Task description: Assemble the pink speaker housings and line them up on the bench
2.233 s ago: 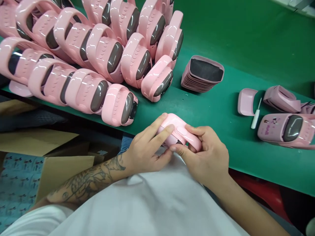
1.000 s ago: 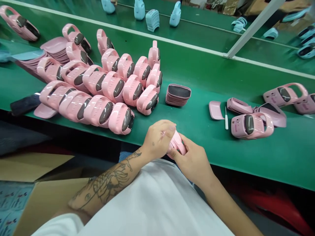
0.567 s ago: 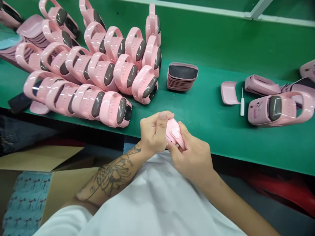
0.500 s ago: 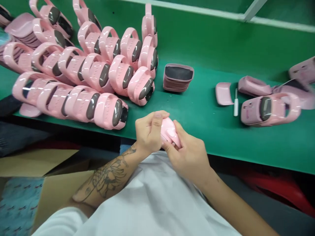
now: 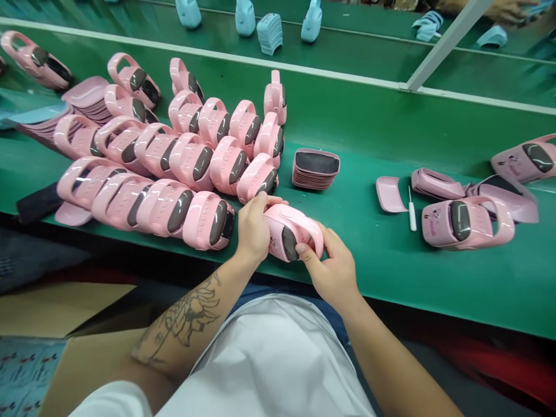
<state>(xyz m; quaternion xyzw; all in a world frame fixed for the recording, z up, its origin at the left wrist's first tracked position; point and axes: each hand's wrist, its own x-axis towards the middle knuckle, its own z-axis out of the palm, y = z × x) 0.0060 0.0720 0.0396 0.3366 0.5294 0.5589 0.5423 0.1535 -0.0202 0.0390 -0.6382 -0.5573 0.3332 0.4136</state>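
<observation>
Between my two hands is a pink plastic housing [image 5: 282, 223] with a loop handle and a dark window, held over the front edge of the green bench. My left hand [image 5: 255, 229] is closed on its left end. My right hand [image 5: 332, 263] grips the handle end, its thumb near the dark window. Close to my left hand stand rows of similar pink housings [image 5: 191, 159]. Just beyond the held one is a stack of pinkish covers with dark insides [image 5: 315, 169].
To the right lie a curved pink cover [image 5: 390, 194], a white-handled screwdriver [image 5: 412, 214] and another printed pink housing [image 5: 443, 225]. Light blue parts [image 5: 269, 33] stand past the white-edged divider [image 5: 217, 57]. An open cardboard box [image 5: 95, 365] sits below left.
The held housing has turned in my hands, so its handle and dark window now show. My hands have shifted and my view has tilted up, bringing the blue parts into sight.
</observation>
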